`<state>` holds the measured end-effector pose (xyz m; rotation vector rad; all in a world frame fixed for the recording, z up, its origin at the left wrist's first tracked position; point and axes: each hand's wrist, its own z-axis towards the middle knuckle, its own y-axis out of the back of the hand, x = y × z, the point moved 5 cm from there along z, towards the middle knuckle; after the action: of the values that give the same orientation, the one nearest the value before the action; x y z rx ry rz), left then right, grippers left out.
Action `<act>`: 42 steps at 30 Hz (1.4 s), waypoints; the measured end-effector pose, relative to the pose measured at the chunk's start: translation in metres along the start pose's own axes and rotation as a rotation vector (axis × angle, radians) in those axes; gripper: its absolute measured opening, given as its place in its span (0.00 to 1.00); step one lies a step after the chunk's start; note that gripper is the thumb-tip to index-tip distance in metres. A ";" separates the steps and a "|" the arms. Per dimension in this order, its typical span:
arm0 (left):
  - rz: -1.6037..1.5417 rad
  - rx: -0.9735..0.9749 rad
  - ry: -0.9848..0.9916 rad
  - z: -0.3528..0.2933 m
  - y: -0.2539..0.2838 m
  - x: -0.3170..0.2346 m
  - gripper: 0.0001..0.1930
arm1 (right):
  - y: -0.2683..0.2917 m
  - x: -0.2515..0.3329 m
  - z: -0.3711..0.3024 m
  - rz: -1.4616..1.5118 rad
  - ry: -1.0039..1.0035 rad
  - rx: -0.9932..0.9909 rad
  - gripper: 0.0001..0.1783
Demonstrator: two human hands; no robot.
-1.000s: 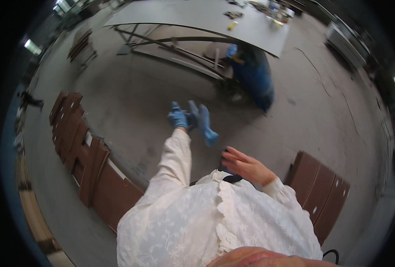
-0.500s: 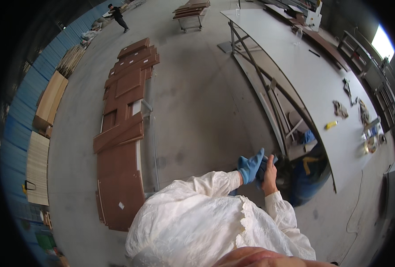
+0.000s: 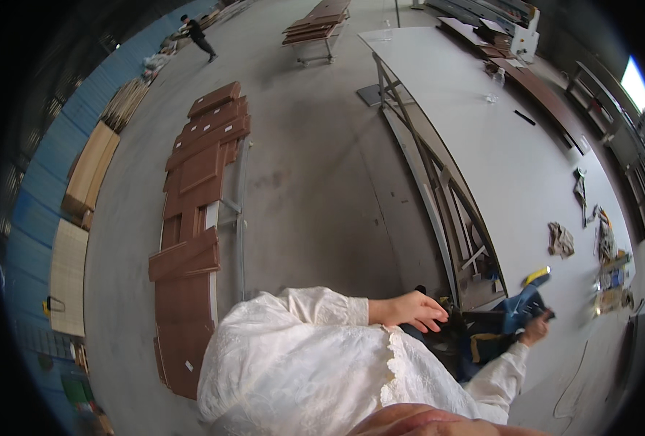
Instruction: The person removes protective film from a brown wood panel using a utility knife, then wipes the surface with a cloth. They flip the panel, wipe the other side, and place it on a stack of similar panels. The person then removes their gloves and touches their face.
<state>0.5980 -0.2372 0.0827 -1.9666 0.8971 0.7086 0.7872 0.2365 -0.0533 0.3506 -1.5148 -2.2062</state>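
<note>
My bare left hand (image 3: 413, 311) is in front of my body, beside the near end of the white table (image 3: 475, 138). Its fingers are stretched out and hold nothing. My right hand (image 3: 534, 329) is closed round blue work gloves (image 3: 520, 309), over the near corner of the table. The gloves are partly smeared by motion. Just beyond them on the tabletop lies a small yellow tool (image 3: 537, 276). A crumpled grey cloth (image 3: 561, 240) lies farther along.
Brown panels (image 3: 184, 312) lie in a long row on a low rack at left. Another panel stack (image 3: 315, 29) sits on a wheeled cart at the far end. Bottles (image 3: 607, 301) and hand tools (image 3: 579, 187) line the table's right side. A person (image 3: 199, 38) walks far left.
The blue glove has come off my left hand, which is now bare. My right hand has moved right to the table corner with the gloves. My view has shifted slightly.
</note>
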 end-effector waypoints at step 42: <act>0.489 -1.545 -1.490 -0.175 0.324 -0.295 0.06 | 0.186 0.737 -0.199 1.388 0.354 2.518 0.12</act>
<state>0.1923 -0.4192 0.2395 -1.3024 -0.3901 3.1421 0.2724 -0.3431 0.0748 0.1059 -2.0291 1.2741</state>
